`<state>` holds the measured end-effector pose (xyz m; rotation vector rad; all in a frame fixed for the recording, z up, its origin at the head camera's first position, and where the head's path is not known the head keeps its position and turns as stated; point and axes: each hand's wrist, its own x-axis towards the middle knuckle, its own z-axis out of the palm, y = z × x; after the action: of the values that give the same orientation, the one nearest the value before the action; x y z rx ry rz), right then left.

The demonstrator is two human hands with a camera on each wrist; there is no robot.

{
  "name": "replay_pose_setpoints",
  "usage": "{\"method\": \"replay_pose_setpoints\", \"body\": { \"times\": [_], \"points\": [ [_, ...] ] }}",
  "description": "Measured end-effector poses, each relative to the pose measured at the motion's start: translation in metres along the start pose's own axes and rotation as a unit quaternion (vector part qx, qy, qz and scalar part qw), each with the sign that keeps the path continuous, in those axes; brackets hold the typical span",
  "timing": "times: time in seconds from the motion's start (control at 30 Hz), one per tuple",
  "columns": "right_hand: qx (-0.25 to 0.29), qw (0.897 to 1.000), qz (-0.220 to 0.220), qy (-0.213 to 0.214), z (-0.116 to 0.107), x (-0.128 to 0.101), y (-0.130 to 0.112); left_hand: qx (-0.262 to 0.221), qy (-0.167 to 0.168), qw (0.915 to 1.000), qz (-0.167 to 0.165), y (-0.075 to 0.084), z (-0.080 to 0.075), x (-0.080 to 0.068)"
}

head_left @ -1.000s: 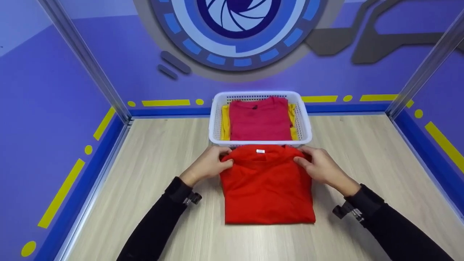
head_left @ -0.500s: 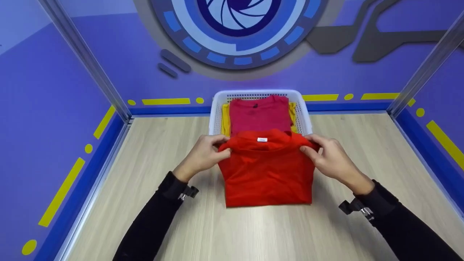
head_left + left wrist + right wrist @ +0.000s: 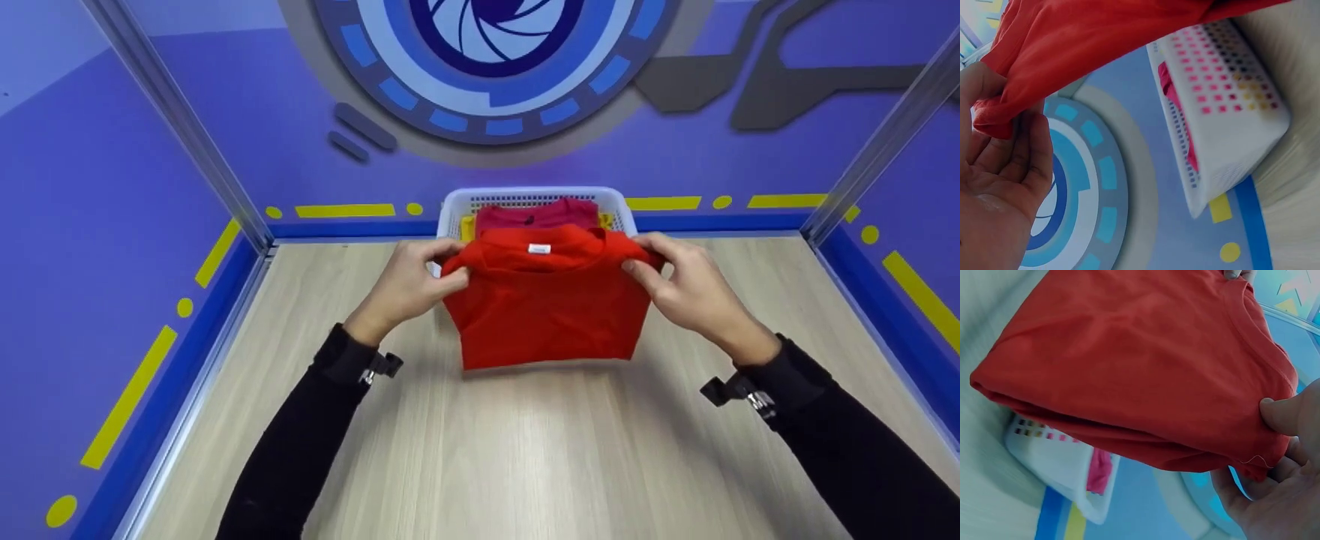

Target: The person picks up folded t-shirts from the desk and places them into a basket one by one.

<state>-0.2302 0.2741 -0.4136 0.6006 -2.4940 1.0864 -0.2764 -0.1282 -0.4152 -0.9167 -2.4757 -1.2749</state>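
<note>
A folded red T-shirt (image 3: 547, 307) hangs between my two hands, its neckline with a white label at the top. My left hand (image 3: 412, 281) pinches its left shoulder corner between thumb and fingers. The opposite shoulder is pinched by my right hand (image 3: 686, 285); in the right wrist view the thumb (image 3: 1280, 416) presses on top of the cloth. Behind the shirt stands a white perforated basket (image 3: 540, 193), its front covered in the head view. Inside it lie a folded pinkish-red shirt (image 3: 540, 215) and some yellow cloth (image 3: 467, 228).
The basket stands on a light wood table (image 3: 510, 450), close to the blue-purple back wall (image 3: 247, 135). Side panels with metal corner posts (image 3: 180, 120) bound the table at left and right.
Both hands have lifted the red shirt off the table and moved it forward toward the basket. Its upper edge now covers the basket's front and most of the pinkish-red shirt.
</note>
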Motion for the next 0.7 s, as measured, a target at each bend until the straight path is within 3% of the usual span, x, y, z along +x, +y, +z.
{"method": "replay_pose_setpoints", "body": {
  "times": [0.17, 0.37, 0.7],
  "points": [
    [0.004, 1.0, 0.01, -0.006, -0.006, 0.028, -0.003, 0.002, 0.009, 1.0, -0.002, -0.001, -0.013, 0.022],
    [0.009, 0.998, 0.053, -0.014, -0.012, 0.059, -0.003, -0.007, 0.013, 0.9994, -0.032, -0.004, -0.025, 0.049],
    [-0.015, 0.99, 0.125, -0.06, 0.004, 0.101, 0.031, 0.02, -0.012, 0.9926, -0.119, -0.034, -0.01, 0.088]
  ]
}}
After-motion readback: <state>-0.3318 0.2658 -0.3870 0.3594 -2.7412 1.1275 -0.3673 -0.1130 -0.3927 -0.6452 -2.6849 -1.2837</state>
